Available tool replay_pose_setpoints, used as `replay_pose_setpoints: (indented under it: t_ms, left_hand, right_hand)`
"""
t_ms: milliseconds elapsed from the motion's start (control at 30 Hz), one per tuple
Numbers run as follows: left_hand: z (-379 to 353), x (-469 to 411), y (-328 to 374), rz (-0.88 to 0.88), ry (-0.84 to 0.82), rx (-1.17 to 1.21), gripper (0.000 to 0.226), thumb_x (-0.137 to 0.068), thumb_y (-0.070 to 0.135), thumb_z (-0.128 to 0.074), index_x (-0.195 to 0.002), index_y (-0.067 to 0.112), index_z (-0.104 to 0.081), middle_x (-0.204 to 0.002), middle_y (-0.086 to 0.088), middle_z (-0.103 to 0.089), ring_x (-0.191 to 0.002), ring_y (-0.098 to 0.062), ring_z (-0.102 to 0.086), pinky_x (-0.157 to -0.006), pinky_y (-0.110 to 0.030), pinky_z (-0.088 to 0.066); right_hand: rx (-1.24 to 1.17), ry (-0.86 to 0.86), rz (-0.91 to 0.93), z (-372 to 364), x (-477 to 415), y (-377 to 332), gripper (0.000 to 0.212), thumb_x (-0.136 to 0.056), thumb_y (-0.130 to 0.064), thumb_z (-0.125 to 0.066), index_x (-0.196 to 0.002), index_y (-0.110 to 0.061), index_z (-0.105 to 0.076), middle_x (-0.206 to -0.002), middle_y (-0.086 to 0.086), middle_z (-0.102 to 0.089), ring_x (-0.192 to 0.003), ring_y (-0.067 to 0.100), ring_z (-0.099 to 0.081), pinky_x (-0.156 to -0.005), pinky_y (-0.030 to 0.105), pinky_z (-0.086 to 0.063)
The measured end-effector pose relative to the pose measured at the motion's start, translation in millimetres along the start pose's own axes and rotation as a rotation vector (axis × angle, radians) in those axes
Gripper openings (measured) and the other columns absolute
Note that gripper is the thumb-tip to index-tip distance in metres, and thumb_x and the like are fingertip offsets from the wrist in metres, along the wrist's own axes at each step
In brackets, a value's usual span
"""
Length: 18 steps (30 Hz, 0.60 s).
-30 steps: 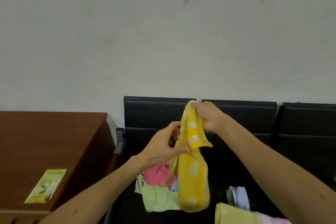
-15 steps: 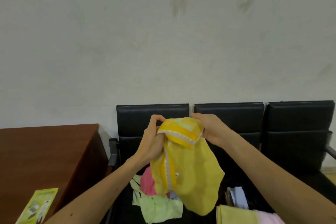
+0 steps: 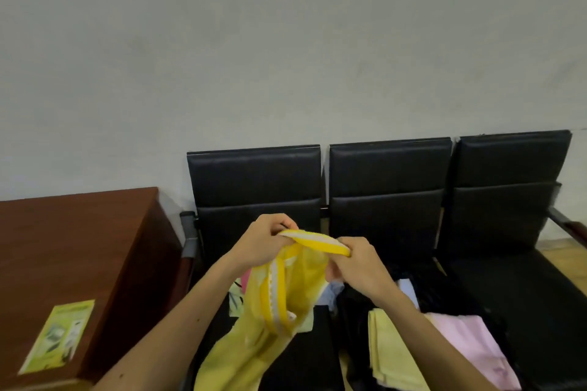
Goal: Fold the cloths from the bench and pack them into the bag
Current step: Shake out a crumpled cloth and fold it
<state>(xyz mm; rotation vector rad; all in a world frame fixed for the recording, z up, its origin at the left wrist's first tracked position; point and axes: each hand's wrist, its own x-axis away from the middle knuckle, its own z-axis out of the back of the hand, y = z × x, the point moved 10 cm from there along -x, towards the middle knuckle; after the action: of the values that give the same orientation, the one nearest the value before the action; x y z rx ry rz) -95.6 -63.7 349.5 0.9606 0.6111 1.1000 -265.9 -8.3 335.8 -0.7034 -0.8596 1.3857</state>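
Yellow cloth [image 3: 287,305] gripped by left hand [image 3: 265,244], right hand [image 3: 357,265].

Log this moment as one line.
left hand: grips yellow cloth hem | right hand: pinches same hem | yellow cloth: hanging loose over bench

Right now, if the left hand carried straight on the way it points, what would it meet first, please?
Probably the left seat's black backrest, beyond the yellow cloth that the left hand grips; depth is unclear.
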Motion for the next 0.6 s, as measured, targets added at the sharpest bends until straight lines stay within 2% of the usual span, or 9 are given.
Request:
replay_pose_setpoints:
  t_ms: [100, 200, 233, 367, 433, 500, 600]
  left_hand:
    - [-1, 7, -24, 0.017, -0.063, -0.174, 0.015, -0.09, 0.018, -0.07, -0.09, 0.033, -0.071, -0.091, 0.011, -0.072, -0.09, -0.003, -0.067, -0.079, -0.022, -0.055]
    - [-3, 16, -48, 0.021, -0.061, -0.297, 0.022, -0.091, 0.019, -0.069, -0.091, 0.041, -0.066, -0.093, 0.016, -0.069, -0.091, -0.002, -0.065, -0.081, -0.022, -0.054]
    - [-1, 17, -57, 0.04, -0.037, -0.329, 0.024, -0.092, 0.018, -0.068, -0.092, 0.042, -0.064, -0.093, 0.016, -0.068, -0.091, -0.003, -0.064, -0.081, -0.024, -0.054]
    - [12, 26, -102, 0.178, 0.056, -0.415, 0.018, -0.094, 0.017, -0.062, -0.107, 0.027, -0.069, -0.098, 0.012, -0.065, -0.092, -0.009, -0.063, -0.074, -0.023, -0.046]
    - [21, 32, -114, 0.228, 0.077, -0.418, 0.015, -0.093, 0.017, -0.059, -0.092, 0.031, -0.065, -0.087, 0.009, -0.066, -0.081, -0.01, -0.063, -0.065, -0.024, -0.046]
    - [30, 36, -116, 0.243, 0.111, -0.402, 0.025, -0.09, 0.011, -0.057, -0.077, 0.033, -0.06, -0.075, 0.006, -0.064, -0.071, -0.009, -0.061, -0.059, -0.022, -0.044]
    - [39, 39, -110, 0.222, 0.144, -0.338, 0.022, -0.087, 0.006, -0.057, -0.08, 0.027, -0.061, -0.076, 0.003, -0.064, -0.069, -0.006, -0.059, -0.059, -0.018, -0.042]
  right_hand:
    - [-0.021, -0.089, -0.033, -4, 2, 11, 0.033, -0.093, -0.019, -0.049, -0.075, 0.004, -0.064, -0.062, 0.012, -0.07, -0.065, 0.032, -0.069, -0.066, 0.045, -0.059]
    - [0.008, -0.212, -0.04, -15, 4, 8, 0.036, -0.099, -0.018, -0.045, -0.082, 0.007, -0.065, -0.063, 0.013, -0.071, -0.065, 0.025, -0.07, -0.06, 0.026, -0.055]
    - [0.004, -0.231, -0.042, -16, 4, 5, 0.034, -0.099, -0.016, -0.044, -0.085, 0.008, -0.065, -0.064, 0.013, -0.071, -0.064, 0.024, -0.07, -0.06, 0.023, -0.054]
    - [0.006, -0.259, -0.068, -13, -4, -2, 0.031, -0.1, -0.012, -0.042, -0.09, 0.008, -0.063, -0.065, 0.014, -0.072, -0.062, 0.019, -0.067, -0.062, 0.026, -0.054]
    - [0.015, -0.229, -0.08, -3, -12, -2, 0.029, -0.101, -0.012, -0.043, -0.089, 0.005, -0.063, -0.062, 0.012, -0.071, -0.061, 0.02, -0.067, -0.06, 0.025, -0.054]
    - [-0.01, -0.185, -0.095, 10, -21, 1, 0.018, -0.101, -0.012, -0.045, -0.094, -0.003, -0.059, -0.057, 0.009, -0.067, -0.059, 0.021, -0.067, -0.058, 0.028, -0.053]
    - [-0.103, -0.161, -0.17, 21, -31, 20, 0.005, -0.102, -0.014, -0.046, -0.101, -0.01, -0.049, -0.058, 0.005, -0.06, -0.058, 0.023, -0.067, -0.058, 0.032, -0.052]
